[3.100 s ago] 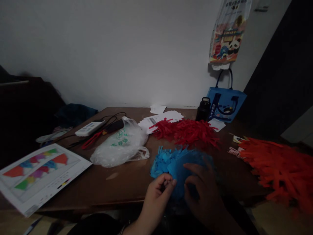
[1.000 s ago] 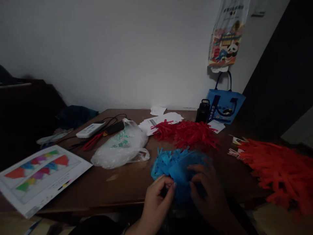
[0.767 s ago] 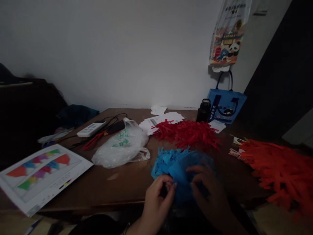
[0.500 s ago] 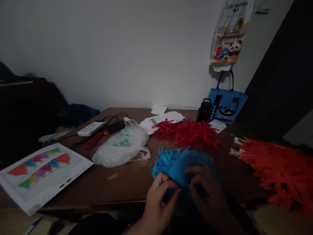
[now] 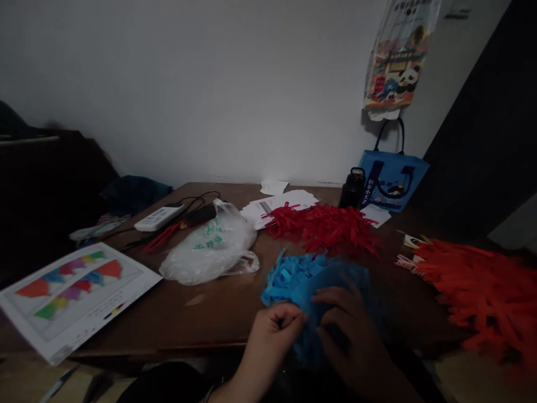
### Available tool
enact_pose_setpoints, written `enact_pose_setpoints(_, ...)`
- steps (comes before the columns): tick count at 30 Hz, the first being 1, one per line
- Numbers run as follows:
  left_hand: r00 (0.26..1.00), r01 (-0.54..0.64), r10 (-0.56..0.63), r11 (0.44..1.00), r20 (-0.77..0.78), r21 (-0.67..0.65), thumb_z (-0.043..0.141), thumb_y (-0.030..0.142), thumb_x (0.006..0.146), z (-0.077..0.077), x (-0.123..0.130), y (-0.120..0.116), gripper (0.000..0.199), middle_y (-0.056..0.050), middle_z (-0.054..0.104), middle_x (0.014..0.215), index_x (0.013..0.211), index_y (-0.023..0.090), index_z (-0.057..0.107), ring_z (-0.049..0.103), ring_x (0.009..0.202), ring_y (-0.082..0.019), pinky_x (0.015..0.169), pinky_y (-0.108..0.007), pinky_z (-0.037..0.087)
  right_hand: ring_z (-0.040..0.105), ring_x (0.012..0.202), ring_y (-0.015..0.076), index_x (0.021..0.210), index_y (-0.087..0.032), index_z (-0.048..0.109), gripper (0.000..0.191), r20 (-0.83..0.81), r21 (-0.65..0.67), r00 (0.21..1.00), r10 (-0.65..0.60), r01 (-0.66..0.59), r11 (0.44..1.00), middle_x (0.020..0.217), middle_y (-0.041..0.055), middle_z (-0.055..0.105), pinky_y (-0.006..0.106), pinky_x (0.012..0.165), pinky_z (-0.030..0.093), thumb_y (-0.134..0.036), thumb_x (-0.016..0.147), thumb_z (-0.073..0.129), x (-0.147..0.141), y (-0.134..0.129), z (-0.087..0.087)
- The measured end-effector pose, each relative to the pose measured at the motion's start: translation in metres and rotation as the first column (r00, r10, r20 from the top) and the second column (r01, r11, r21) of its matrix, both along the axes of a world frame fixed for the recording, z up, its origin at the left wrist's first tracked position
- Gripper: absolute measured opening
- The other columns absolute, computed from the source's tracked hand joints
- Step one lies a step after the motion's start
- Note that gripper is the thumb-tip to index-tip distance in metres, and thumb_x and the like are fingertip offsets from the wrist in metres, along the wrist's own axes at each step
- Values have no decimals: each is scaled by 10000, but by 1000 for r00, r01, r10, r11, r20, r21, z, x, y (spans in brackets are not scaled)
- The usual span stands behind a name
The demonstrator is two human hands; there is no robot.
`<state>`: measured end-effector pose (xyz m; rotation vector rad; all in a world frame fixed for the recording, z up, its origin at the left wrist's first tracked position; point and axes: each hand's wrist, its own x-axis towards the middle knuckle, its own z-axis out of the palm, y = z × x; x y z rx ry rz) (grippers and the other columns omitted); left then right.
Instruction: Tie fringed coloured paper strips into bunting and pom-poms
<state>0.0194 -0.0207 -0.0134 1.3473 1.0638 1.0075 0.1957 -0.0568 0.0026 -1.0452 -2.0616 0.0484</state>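
A bundle of blue fringed paper (image 5: 289, 274) lies at the front edge of the table, with some of its strips hanging over. My left hand (image 5: 272, 338) is closed in a pinch at its near side, gripping the blue paper; the pinched spot itself is hidden by the fingers. On the right, my right hand (image 5: 352, 330) rests against the bundle with its fingers curved and apart, thumb away from the index finger. Just behind lies a heap of red fringed paper (image 5: 323, 226). Farther right, orange fringed paper (image 5: 482, 285) spreads over the table edge.
A white plastic bag (image 5: 213, 246) sits left of the hands, and a printed sheet with coloured bunting (image 5: 79, 296) overhangs the front left. White papers (image 5: 289, 204), a black bottle (image 5: 352, 187), a blue tote bag (image 5: 390, 176) and a power strip (image 5: 159, 217) stand or lie farther back.
My left fingers have curled tighter into a pinch. My right hand has shifted slightly, its fingers spreading over the blue paper. More blue strips show hanging between the hands.
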Motion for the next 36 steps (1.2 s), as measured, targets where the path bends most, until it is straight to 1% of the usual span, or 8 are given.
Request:
enact_pose_setpoints(7, 998, -49, 50, 997, -27, 55, 710, 371, 667, 6, 1, -2, 337, 46, 358, 513, 470, 170, 524, 311, 507, -104, 483, -209, 271, 571, 1113, 232, 915, -243, 517, 82, -4, 64, 994, -111, 111, 992, 1078, 48, 655, 517, 1115, 204, -209, 883, 585, 0, 0, -1)
enact_pose_setpoints(11, 999, -30, 32, 998, -36, 55, 709, 376, 666, 8, 3, -2, 334, 48, 354, 516, 475, 174, 525, 323, 517, -110, 505, -216, 282, 577, 1094, 260, 968, -241, 540, 204, 35, 85, 988, -149, 146, 986, 1094, 69, 653, 549, 1096, 219, -348, 853, 670, -3, 2, -3)
enact_pose_setpoints(13, 1000, -21, 22, 999, -21, 49, 712, 394, 671, 7, 3, -2, 349, 51, 343, 520, 482, 177, 514, 319, 521, -112, 512, -217, 283, 583, 1079, 260, 966, -240, 550, 229, 35, 89, 987, -158, 155, 984, 1095, 72, 654, 550, 1085, 234, -373, 841, 688, -4, 3, -4)
enact_pose_setpoints(18, 1000, 18, -18, 998, 11, 58, 679, 476, 740, 1, 2, -2, 415, 36, 381, 563, 514, 175, 504, 348, 564, -123, 543, -223, 295, 599, 1063, 230, 930, -251, 596, 62, -5, 33, 990, -140, 140, 990, 1076, 42, 665, 529, 1085, 276, -225, 880, 622, -4, 4, -7)
enact_pose_setpoints(21, 1000, 23, -24, 998, 19, 58, 638, 492, 785, -1, 2, -2, 421, 28, 391, 601, 544, 170, 514, 359, 585, -127, 559, -226, 304, 617, 1026, 208, 873, -250, 606, 100, -80, -17, 990, -116, 115, 993, 1030, 25, 672, 500, 1068, 309, -165, 902, 562, -1, 5, -6)
enact_pose_setpoints(25, 1000, 12, -12, 997, -3, 74, 629, 475, 791, 0, 3, -1, 395, 25, 378, 624, 567, 164, 533, 358, 599, -127, 561, -225, 296, 637, 970, 200, 857, -245, 601, 96, -159, -77, 978, -135, 125, 989, 978, 18, 680, 476, 1030, 359, -176, 906, 556, 1, 6, -5)
enact_pose_setpoints(30, 1000, -11, 11, 998, 1, 57, 673, 425, 727, 4, 5, -1, 356, 46, 338, 562, 534, 173, 513, 312, 548, -114, 520, -219, 273, 639, 938, 198, 866, -238, 585, 91, -152, -24, 977, -149, 147, 989, 955, 27, 683, 481, 1024, 368, -164, 903, 548, 0, 7, -5)
enact_pose_setpoints(36, 999, -36, 36, 999, 14, 40, 707, 435, 692, 2, 4, -1, 398, 51, 338, 535, 507, 179, 465, 300, 530, -105, 502, -210, 268, 631, 954, 199, 886, -239, 557, 106, -122, 8, 983, -134, 136, 991, 961, 24, 678, 517, 1054, 316, -135, 899, 543, 0, 7, -3)
